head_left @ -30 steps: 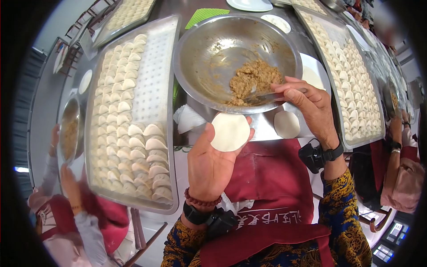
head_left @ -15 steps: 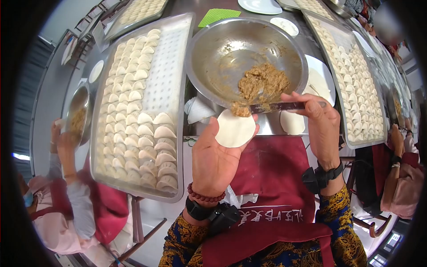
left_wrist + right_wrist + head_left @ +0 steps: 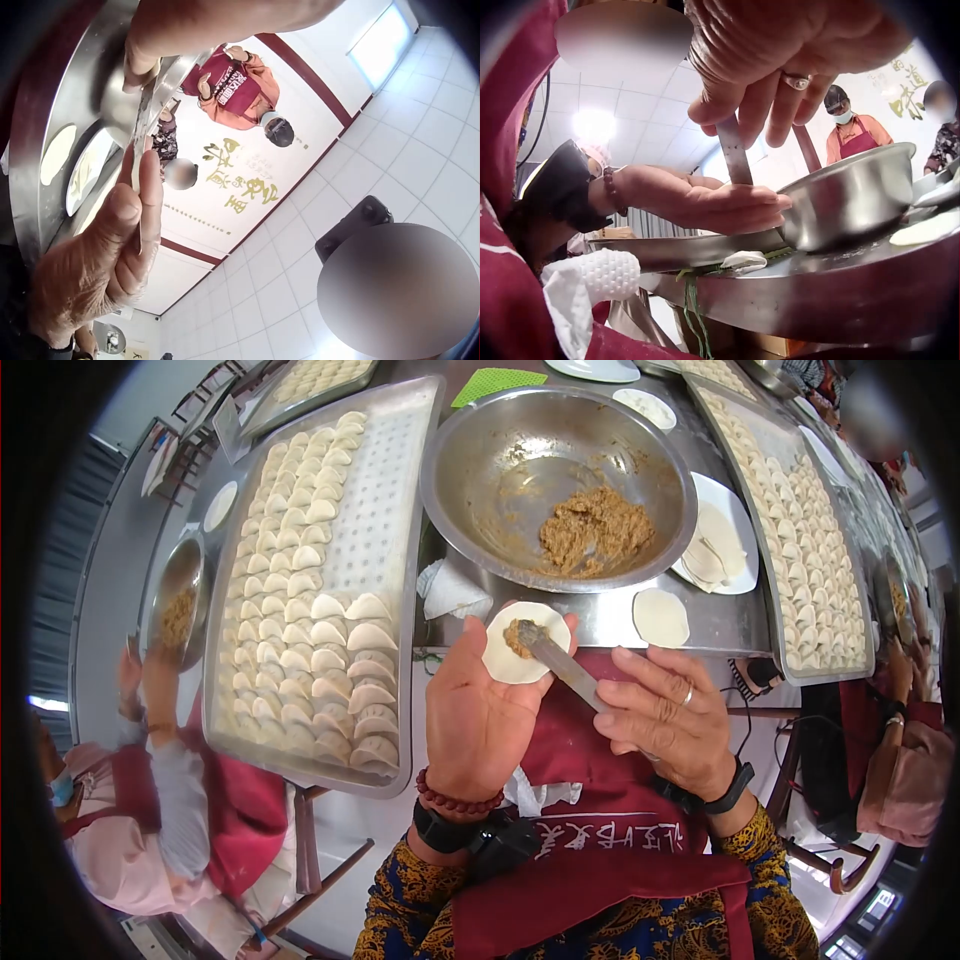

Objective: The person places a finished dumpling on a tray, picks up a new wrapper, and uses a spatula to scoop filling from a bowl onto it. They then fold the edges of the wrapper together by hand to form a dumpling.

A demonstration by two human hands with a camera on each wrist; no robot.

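In the head view a round dough wrapper [image 3: 516, 666] lies on the fingers of the left hand [image 3: 480, 710], palm up. A clump of brown filling [image 3: 517, 641] sits on the wrapper, pressed by the tip of a flat metal spatula [image 3: 570, 674]. The right hand [image 3: 675, 722] pinches the spatula between thumb and fingers. In the right wrist view the spatula [image 3: 735, 154] comes down from the right hand [image 3: 780, 60] onto the left hand [image 3: 705, 204]. Beyond the hands a steel bowl [image 3: 480, 530] holds more filling [image 3: 598, 532].
A tray [image 3: 408, 660] with rows of folded dumplings stands left of the bowl; another tray [image 3: 800, 678] is at the right. One loose wrapper [image 3: 661, 618] lies near the table edge, a plate of wrappers [image 3: 742, 565] beside it. Other people work at both sides.
The right hand has moved from the bowl down to the left hand, bringing filling on the spatula onto the wrapper. The hand has turned over, its back now showing. The left hand still carries the wrapper.
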